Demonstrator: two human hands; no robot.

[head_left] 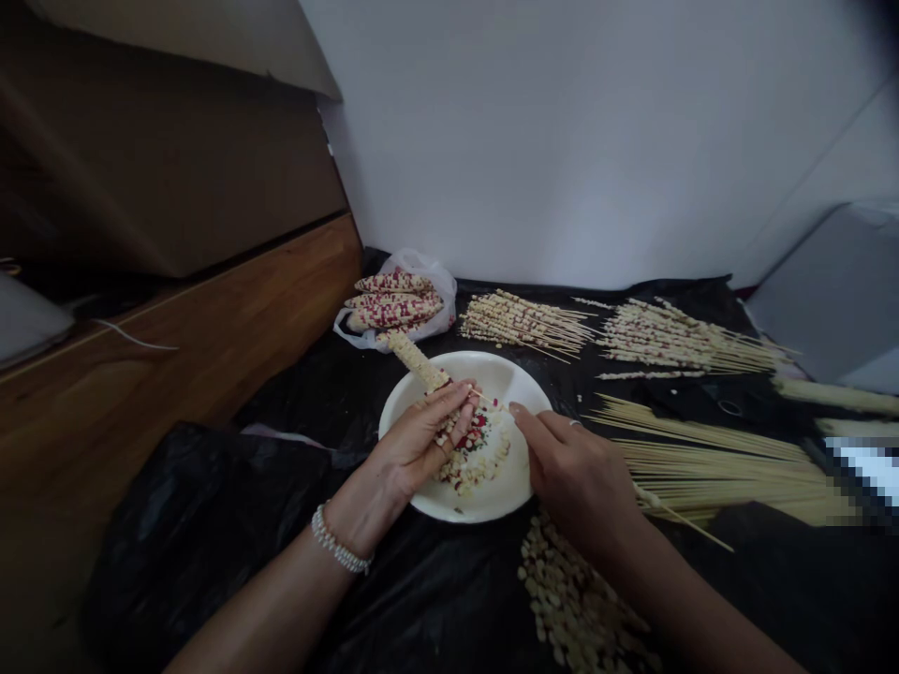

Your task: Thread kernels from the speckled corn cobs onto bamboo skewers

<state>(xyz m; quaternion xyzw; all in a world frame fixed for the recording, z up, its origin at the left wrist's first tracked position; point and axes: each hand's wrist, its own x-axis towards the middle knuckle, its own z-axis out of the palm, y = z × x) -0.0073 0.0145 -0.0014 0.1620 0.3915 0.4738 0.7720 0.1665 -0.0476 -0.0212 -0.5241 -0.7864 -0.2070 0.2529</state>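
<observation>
My left hand (pixel 425 435) is closed above the left part of a white bowl (pixel 399 391), near a pale, partly stripped corn cob (pixel 411 358) that leans over the rim. A thin skewer (pixel 484 398) with a dark red kernel on it runs between my two hands. My right hand (pixel 576 459), with a ring, is closed round the skewer at the bowl's right edge. Yellow and red kernels (pixel 467 477) lie in the bowl. From below my right hand a stick with pale kernels on it (pixel 653 503) points to the lower right.
Speckled cobs (pixel 397 304) lie in a plastic bag behind the bowl. Two piles of filled skewers (pixel 523 320) are at the back right. Bare sticks (pixel 730 459) lie at the right, loose pale kernels (pixel 562 590) at the front. Black plastic (pixel 421 599) covers the surface.
</observation>
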